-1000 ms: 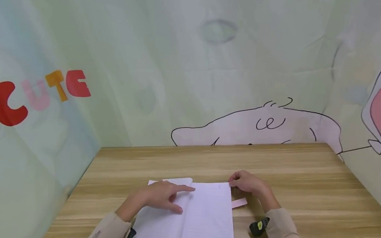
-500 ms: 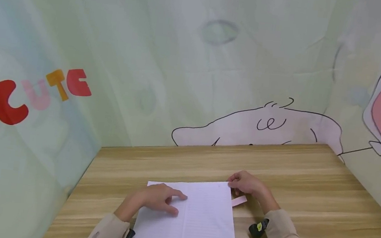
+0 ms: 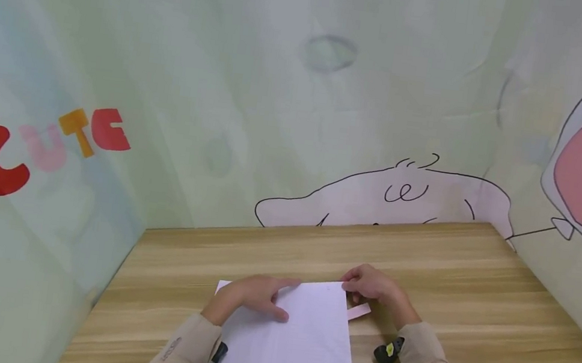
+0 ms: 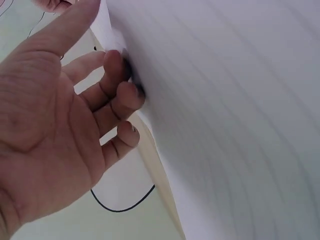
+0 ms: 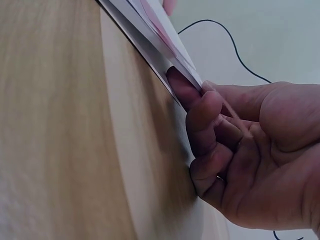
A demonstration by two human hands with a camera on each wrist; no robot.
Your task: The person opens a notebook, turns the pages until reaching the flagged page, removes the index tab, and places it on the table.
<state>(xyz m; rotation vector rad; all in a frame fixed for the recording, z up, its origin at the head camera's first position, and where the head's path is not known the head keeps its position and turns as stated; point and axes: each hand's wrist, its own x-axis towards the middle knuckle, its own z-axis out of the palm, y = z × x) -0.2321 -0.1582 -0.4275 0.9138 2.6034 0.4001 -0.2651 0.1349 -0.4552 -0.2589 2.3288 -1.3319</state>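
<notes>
A notebook with lined white pages lies spread on the wooden table. At its top right corner my right hand pinches the pages; in the right wrist view the thumb and a finger hold several leaves, raised apart from the cover below. My left hand is over the upper part of the notebook, near the fold, with index finger and thumb spread. In the left wrist view its other fingers are loosely bent against or close to the page; nothing is held there.
A pink strip sticks out from the notebook's right side, just below my right hand. The wooden table extends around the notebook. A printed cloth with cartoon shapes stands behind and at both sides.
The leaf bulging near the fold has come to lie flat on the left side. My left hand has shifted right across the fold, while my right hand keeps its grip at the corner.
</notes>
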